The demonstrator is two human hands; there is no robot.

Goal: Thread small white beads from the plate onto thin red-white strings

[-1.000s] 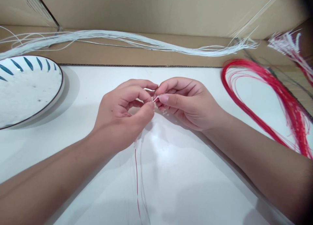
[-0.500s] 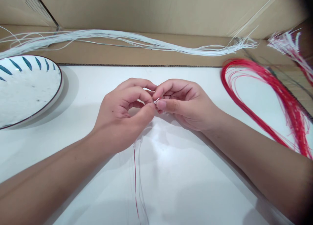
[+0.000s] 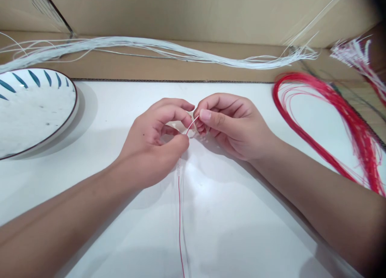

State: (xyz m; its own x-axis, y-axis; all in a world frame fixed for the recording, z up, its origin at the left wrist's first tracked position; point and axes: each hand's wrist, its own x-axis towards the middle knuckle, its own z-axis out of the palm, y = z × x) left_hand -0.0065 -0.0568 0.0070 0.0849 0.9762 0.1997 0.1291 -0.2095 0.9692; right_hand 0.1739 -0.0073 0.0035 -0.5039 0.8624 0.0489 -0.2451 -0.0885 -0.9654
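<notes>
A thin cord [image 3: 180, 213], red along most of its length with a white end, runs between my hands and hangs down toward the bottom of the view. My left hand [image 3: 161, 139] pinches its red part between thumb and fingers, left of centre. Just to the right, my right hand [image 3: 233, 125] grips the white end between thumb and index finger. A short piece of cord shows in the small gap between the fingertips. Pale strands beside the lower cord are faint and blurred.
A white plate [image 3: 33, 121] with blue-green marks sits at the left. A bundle of white cords [image 3: 169, 48] lies along the cardboard at the back. Looped red cords [image 3: 304, 131] lie at the right, near a red-and-white bundle [image 3: 358, 60] at the far right.
My fingertips have moved slightly apart, exposing a stretch of white and red cord between them. The hanging cord has shifted to the right.
</notes>
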